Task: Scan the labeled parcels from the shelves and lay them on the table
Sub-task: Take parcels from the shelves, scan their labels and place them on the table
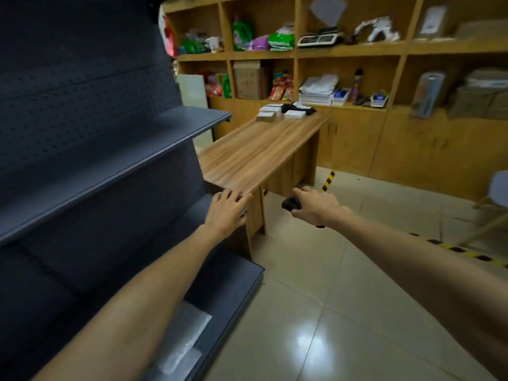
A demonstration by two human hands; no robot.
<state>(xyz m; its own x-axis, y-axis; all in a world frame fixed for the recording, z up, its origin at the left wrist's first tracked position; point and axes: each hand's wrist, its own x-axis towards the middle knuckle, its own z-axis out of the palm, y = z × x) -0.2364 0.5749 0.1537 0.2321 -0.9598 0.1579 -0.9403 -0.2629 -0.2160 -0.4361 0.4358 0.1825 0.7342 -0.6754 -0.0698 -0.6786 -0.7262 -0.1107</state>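
At far left, dark metal shelving [115,149]: upper tiers bare in view. Bottom tier holds one flat parcel in a clear or grey plastic bag [184,342], lying near the front edge; label not legible (too blurred to tell whether there is one). Judged as still to be scanned and moved.

Left hand [226,211]: palm down, grip spread, fingertips at the near corner of the desk [247,158]. A pale edge shows under the fingers [243,213], possibly a thin parcel being laid down; the view does not settle this, nor whether the hand touches the wood.

Centre, the desk: wood-grain top, near half bare. At its far end, a cluster of small white boxes [270,112], some stacked, just beside a black bagged item [299,108]. Judged as parcels already scanned and laid down.

Right hand [316,206]: held over the floor, just right of the desk's near corner, grip pressed around a small black device [291,204], presumably the scanner (head pointing left, toward the left hand).

At right and rear, wooden wall shelving [349,48] with mixed goods; no part in the task can be read from here.

Progress, as a judgement: well along, several parcels delivered, at least one left on the bottom tier.
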